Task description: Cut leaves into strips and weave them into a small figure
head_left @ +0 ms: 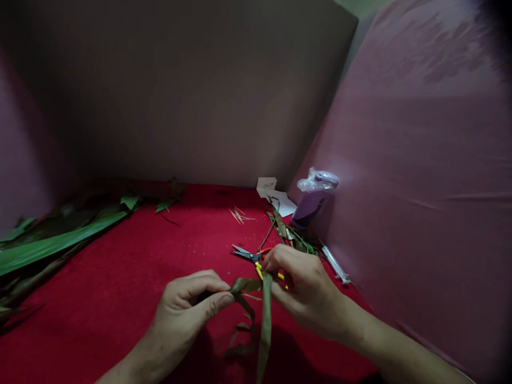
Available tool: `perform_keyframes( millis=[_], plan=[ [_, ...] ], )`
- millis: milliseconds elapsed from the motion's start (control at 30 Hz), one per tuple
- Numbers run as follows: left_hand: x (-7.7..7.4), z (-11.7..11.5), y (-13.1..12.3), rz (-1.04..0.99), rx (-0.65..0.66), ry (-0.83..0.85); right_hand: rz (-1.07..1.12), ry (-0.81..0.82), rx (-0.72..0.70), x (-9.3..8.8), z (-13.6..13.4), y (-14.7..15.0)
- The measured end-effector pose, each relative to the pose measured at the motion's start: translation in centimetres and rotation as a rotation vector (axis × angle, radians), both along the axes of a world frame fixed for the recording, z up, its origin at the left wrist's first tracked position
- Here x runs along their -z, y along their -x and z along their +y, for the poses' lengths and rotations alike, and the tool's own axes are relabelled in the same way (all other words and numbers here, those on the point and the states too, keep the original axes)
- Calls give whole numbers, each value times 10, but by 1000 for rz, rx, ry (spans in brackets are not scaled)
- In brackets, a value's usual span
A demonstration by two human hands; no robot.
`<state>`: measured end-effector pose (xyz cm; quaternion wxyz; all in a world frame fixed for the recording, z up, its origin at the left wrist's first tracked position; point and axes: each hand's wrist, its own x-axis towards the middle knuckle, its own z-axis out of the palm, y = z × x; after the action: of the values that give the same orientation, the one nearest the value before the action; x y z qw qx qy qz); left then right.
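Note:
My left hand (188,301) pinches one part of a dull olive leaf strip (266,325) between thumb and forefinger. Higher up and to the right, my right hand (302,285) pinches the same strip, which folds over there and hangs down toward me. Thin curled ends (251,320) dangle below my left fingertips. Just beyond my hands, small scissors (252,256) with red and yellow handles lie with their blades apart; my right hand partly hides the handles.
Long green leaves (68,240) and dry stalks lie at left on the red cloth (152,272). Several toothpicks (240,215) rest at the back, near white paper cards (282,202). At right are a purple bottle (310,208), leaf scraps (302,241) and a syringe (335,264) beside the pink wall.

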<state>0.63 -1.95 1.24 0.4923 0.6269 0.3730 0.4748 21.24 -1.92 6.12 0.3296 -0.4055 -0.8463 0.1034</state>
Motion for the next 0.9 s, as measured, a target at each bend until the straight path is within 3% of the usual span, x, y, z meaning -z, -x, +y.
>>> perform_keyframes(
  millis=[233,467,600,767,900],
  plan=[
    [-2,1,-1,-34,-12,73,314,149,28,2,-1,7],
    [-3,2,0,-62,-67,148,735,232,-160,5,-6,4],
    [-2,2,1,-74,-80,152,884,340,-178,6,-8,8],
    [1,2,2,-96,-69,137,850,357,-51,11,-9,9],
    [1,3,2,-118,-52,136,701,327,-95,17,-10,4]
  ],
)
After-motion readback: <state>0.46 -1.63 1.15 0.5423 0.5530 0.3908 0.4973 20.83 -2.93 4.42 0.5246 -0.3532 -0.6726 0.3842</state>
